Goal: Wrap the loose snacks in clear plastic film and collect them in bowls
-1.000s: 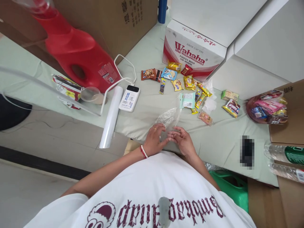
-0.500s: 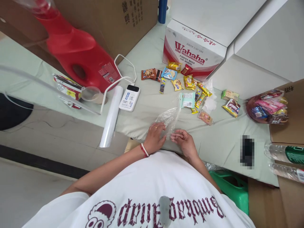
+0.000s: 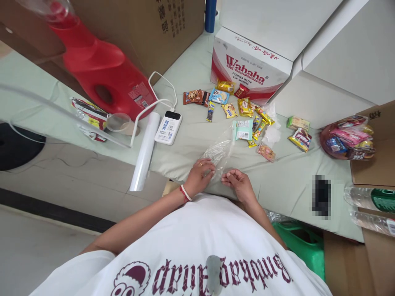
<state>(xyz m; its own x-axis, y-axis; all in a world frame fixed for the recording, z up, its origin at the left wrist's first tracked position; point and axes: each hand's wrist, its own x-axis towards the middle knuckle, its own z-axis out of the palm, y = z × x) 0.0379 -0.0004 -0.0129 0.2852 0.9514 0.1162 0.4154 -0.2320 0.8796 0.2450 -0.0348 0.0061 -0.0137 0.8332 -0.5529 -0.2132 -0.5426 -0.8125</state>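
A clear plastic bag (image 3: 219, 153) lies crumpled on the cloth-covered table in front of me. My left hand (image 3: 199, 176), with a ring and a red-and-white bracelet, has its fingers curled on the bag's near left edge, thumb drawn in toward them. At the bag's near right corner, my right hand (image 3: 240, 185) pinches the thin plastic between thumb and fingertips. Beyond the bag's far end sits a pale green snack packet (image 3: 242, 130). The bag's near edge is hard to make out between my hands.
Several wrapped snacks (image 3: 246, 107) lie before a Wahaha carton (image 3: 251, 68). On the left are a white power bank (image 3: 168, 128) with a cable, a plastic-film roll (image 3: 145, 152) and a red jug (image 3: 105, 70). A snack-filled bowl (image 3: 327, 144) and clear bottles (image 3: 359, 197) stand right.
My left thumb and fingers have drawn closer together on the bag, and that hand has shifted slightly left. My right hand stays almost in place, still pinching.
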